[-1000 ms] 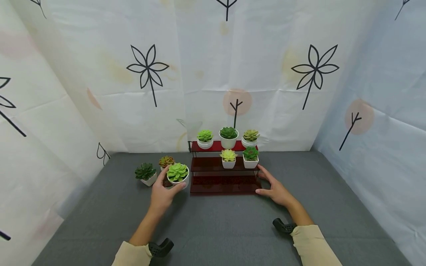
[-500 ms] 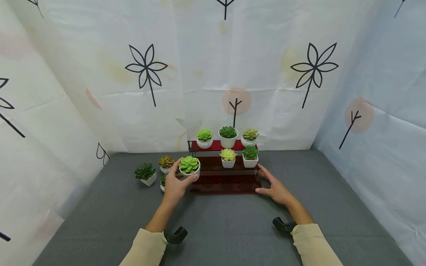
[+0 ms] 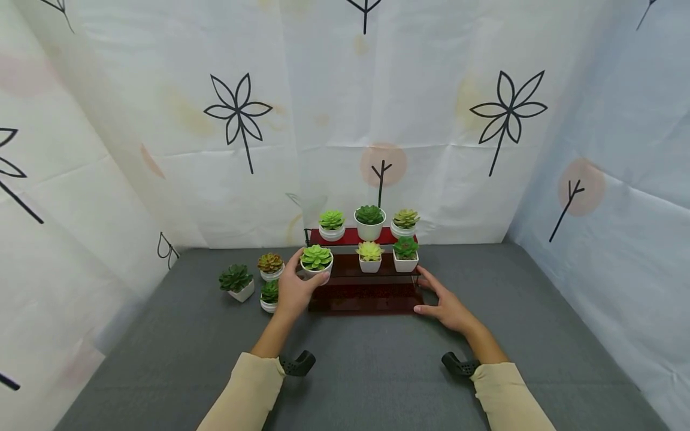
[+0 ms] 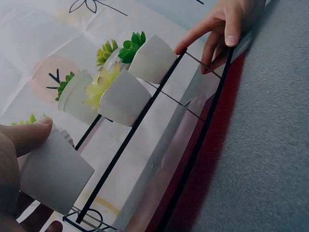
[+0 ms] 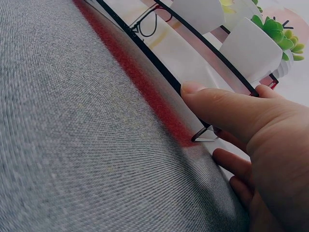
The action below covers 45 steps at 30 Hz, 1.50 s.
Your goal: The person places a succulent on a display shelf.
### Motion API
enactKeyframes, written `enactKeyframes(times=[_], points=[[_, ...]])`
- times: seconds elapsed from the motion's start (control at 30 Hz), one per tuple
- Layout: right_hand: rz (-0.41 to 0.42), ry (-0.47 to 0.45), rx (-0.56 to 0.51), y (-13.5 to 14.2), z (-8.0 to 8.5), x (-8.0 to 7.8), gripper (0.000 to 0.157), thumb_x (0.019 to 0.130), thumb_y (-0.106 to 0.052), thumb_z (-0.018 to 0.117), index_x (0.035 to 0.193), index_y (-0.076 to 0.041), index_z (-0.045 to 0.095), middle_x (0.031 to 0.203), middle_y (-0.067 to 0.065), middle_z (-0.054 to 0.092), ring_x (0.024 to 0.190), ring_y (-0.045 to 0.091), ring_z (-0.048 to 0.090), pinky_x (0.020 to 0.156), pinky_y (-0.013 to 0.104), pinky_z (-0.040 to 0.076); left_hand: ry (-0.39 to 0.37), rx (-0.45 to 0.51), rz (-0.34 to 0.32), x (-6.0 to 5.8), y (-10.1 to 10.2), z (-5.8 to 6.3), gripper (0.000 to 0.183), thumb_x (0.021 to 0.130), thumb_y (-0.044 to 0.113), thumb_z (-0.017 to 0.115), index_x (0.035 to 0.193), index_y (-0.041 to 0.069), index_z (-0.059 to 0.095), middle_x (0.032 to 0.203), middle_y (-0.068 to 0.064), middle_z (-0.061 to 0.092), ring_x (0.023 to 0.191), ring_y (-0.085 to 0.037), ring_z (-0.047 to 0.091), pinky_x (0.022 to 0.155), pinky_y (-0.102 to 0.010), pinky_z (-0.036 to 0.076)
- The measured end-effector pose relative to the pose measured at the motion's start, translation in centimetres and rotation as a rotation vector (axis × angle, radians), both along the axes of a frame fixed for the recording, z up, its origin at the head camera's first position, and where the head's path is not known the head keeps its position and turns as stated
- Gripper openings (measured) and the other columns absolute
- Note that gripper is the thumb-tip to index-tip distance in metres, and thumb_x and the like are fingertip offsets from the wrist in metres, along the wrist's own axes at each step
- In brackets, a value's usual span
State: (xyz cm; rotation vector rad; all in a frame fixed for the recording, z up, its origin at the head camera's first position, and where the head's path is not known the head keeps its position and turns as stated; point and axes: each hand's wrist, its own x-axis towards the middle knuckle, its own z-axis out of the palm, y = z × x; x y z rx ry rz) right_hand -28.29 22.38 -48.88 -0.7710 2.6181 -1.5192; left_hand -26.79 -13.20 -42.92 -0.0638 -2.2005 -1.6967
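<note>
A light-green artificial succulent in a round white pot (image 3: 316,258) is in my left hand (image 3: 293,291), held between thumb and fingers. It is at the left end of the rack's middle tier; whether its base (image 4: 55,176) touches the shelf I cannot tell. The dark-red three-tier display rack (image 3: 350,299) bears two square-potted succulents on its middle tier, a yellow-green one (image 3: 369,256) and a green one (image 3: 405,254). My right hand (image 3: 446,306) holds the rack's right end. In the right wrist view its thumb (image 5: 212,101) lies on the lower front edge.
On the top tier stand a bright-green succulent (image 3: 331,225), a dark-green one (image 3: 369,222) and a pale-green one (image 3: 404,222). Left of the rack, a tilted dark-green succulent (image 3: 236,281), a brownish one (image 3: 271,266) and a green one (image 3: 269,293) are on the grey cloth (image 3: 366,371).
My left hand has carried the light-green succulent right and away from me, from beside the rack to the middle tier's left end. My right hand has stayed on the rack.
</note>
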Motion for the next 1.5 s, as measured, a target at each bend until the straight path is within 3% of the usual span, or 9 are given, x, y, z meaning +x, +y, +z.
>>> enactKeyframes(times=[0.3,0.7,0.97,1.27,1.5], points=[[-0.001,0.034,0.022,0.1,0.0,-0.1,0.088,0.089,-0.012,0.072,0.157,-0.017,0.017,0.145,0.028,0.039,0.135,0.044,0.033,0.101,0.067,0.026,-0.041,-0.054,0.001,-1.3,1.0,-0.1,0.082,0.080,0.020,0.082,0.148,0.005,0.039,0.140,-0.019,0.048,0.125,-0.031,0.048,0.096,-0.048,0.045],[0.001,0.026,0.018,0.0,0.1,0.0,0.088,0.089,-0.014,0.072,0.157,-0.017,0.017,0.146,0.027,0.038,0.135,0.044,0.033,0.101,0.068,0.025,-0.061,-0.087,-0.012,-2.0,1.7,0.3,0.080,0.080,0.020,0.082,0.147,0.005,0.040,0.140,-0.020,0.049,0.126,-0.032,0.049,0.098,-0.047,0.044],[-0.002,0.023,0.016,0.0,0.1,0.0,0.088,0.089,-0.013,0.072,0.157,-0.017,0.017,0.146,0.027,0.038,0.135,0.044,0.033,0.101,0.068,0.025,-0.051,-0.176,0.029,-2.4,2.1,0.4,0.077,0.078,0.024,0.083,0.143,0.006,0.046,0.125,-0.018,0.050,0.114,-0.032,0.050,0.094,-0.048,0.044],[-0.003,0.016,0.012,-0.1,0.1,0.1,0.088,0.089,-0.012,0.072,0.157,-0.017,0.017,0.146,0.027,0.038,0.135,0.044,0.033,0.102,0.068,0.025,-0.052,-0.138,0.034,-2.3,2.4,0.2,0.078,0.078,0.021,0.083,0.144,0.007,0.045,0.132,-0.020,0.049,0.117,-0.034,0.050,0.092,-0.050,0.045],[-0.005,0.024,0.019,-0.1,0.0,0.0,0.088,0.089,-0.012,0.072,0.157,-0.017,0.017,0.146,0.027,0.039,0.135,0.044,0.034,0.102,0.068,0.025,-0.045,-0.092,0.031,-2.3,2.6,0.0,0.076,0.079,0.014,0.082,0.144,0.007,0.045,0.121,-0.018,0.052,0.104,-0.032,0.057,0.086,-0.045,0.049]])
